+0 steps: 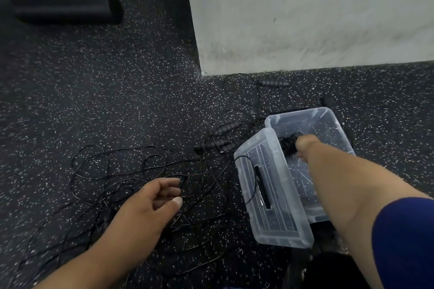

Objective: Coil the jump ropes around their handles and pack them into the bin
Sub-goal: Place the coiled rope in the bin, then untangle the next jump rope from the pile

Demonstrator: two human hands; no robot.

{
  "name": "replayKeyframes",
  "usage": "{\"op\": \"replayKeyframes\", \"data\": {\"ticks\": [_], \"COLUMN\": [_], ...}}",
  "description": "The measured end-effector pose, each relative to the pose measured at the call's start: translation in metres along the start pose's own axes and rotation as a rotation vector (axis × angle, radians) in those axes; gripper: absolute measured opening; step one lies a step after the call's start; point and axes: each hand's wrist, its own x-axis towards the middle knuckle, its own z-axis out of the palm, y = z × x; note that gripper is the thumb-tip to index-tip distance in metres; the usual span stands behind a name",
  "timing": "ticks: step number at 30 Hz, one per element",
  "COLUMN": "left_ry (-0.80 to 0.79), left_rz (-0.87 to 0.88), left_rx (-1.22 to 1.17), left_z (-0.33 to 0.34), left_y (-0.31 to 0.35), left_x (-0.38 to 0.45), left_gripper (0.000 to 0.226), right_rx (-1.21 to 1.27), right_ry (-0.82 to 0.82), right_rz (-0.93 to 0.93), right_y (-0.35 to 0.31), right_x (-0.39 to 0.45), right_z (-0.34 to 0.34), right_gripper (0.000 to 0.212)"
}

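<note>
On the floor, by the wall corner: a clear bin (338, 124) is set on speckled rubber flooring (117, 101), its lid (270, 195) leaned against the near side
Step in hand: a coiled jump rope (287, 144) is being lowered into the bin; judged as packing of the first bundle, since no other bundle is seen inside
Right hand (305, 148): reached inside the bin, fingers closed on the coiled bundle
Left hand (150, 204): hovered over the loose ropes (131, 171), fingers half curled and apart, nothing clearly gripped
Task's things: one bundle in the bin; loose cord sprawled on the floor left of the lid; spare handles (220, 138) clustered beside the bin, one handle (273, 83) lying apart near the wall (305, 19)
Next move, as judged: release of the bundle is called for, then a handle must be found and its cord untangled from the heap
Materials: bin and lid of translucent rigid plastic, ribbed; cord thin, black, glossy; handles dark, ridged, cylindrical
Other: a black foam roller (68, 8) laid against the far wall
</note>
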Motion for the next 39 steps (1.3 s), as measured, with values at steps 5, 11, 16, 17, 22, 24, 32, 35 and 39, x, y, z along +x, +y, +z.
{"op": "replayKeyframes", "data": {"ticks": [5,11,16,17,22,24,32,35,39], "left_ry": [-0.006,0.007,0.029,0.032,0.035,0.029,0.024,0.032,0.027], "left_rz": [0.043,0.068,0.074,0.071,0.054,0.035,-0.013,-0.026,-0.03], "left_rx": [0.011,-0.02,-0.027,-0.025,-0.024,-0.028,-0.033,-0.034,-0.02], "left_z": [-0.001,-0.006,-0.014,-0.016,-0.025,-0.03,-0.046,-0.05,-0.052], "left_y": [0.002,-0.001,-0.007,-0.008,-0.017,-0.023,-0.035,-0.037,-0.037], "left_x": [-0.005,-0.021,-0.035,-0.037,-0.042,-0.042,-0.034,-0.03,-0.03], "left_gripper": [0.027,0.026,0.025,0.025,0.026,0.026,0.027,0.027,0.027], "right_rx": [-0.273,0.295,0.247,0.172,-0.226,-0.335,-0.154,0.099,0.401], "right_ry": [0.148,0.483,0.443,0.377,-0.04,-0.133,-0.363,-0.49,-0.561], "right_rz": [0.048,-0.054,-0.46,-0.527,-0.527,-0.463,-0.303,-0.279,-0.145], "right_y": [0.003,-0.035,-0.106,-0.115,-0.132,-0.132,-0.137,-0.15,-0.167], "right_x": [-0.02,-0.051,-0.116,-0.12,-0.119,-0.112,-0.089,-0.085,-0.094], "right_z": [-0.014,-0.015,-0.005,0.006,0.08,0.105,0.151,0.158,0.168], "right_gripper": [0.034,0.033,0.022,0.02,0.038,0.053,0.073,0.062,0.044]}}
